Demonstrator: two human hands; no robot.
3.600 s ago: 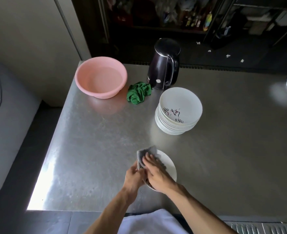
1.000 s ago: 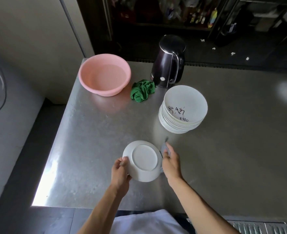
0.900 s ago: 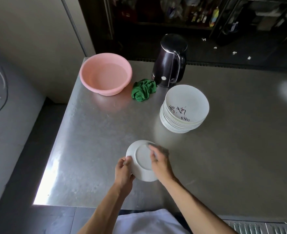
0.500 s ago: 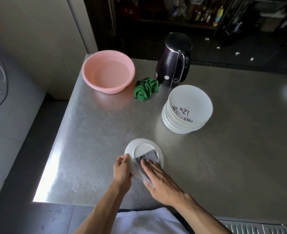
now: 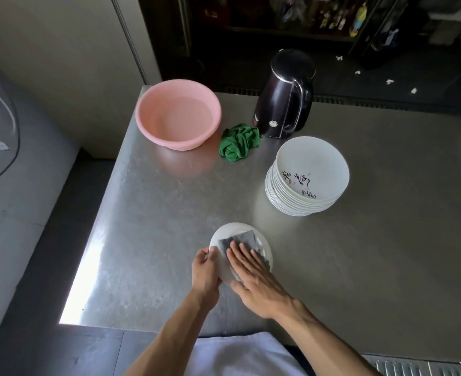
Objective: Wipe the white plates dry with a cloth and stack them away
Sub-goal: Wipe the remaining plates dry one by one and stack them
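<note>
Left hand (image 5: 206,270) grips the white plate (image 5: 225,233) by its rim, near the counter's front edge, well short of the plate stack (image 5: 305,175). Right hand (image 5: 253,278), fingers straight and flat, presses the grey cloth (image 5: 244,240) onto the plate's upturned underside.

The cloth (image 5: 244,238) lies under the right hand (image 5: 253,278) fingers, on a plate (image 5: 237,228) gripped at its left rim by the left hand (image 5: 206,270), near the table (image 5: 156,226) front. Beyond the fingertips, to the right, stands a stack of plates (image 5: 305,183). Behind it is a kettle (image 5: 283,96), with a rag (image 5: 238,142) and then a basin (image 5: 177,114) to its left.
</note>
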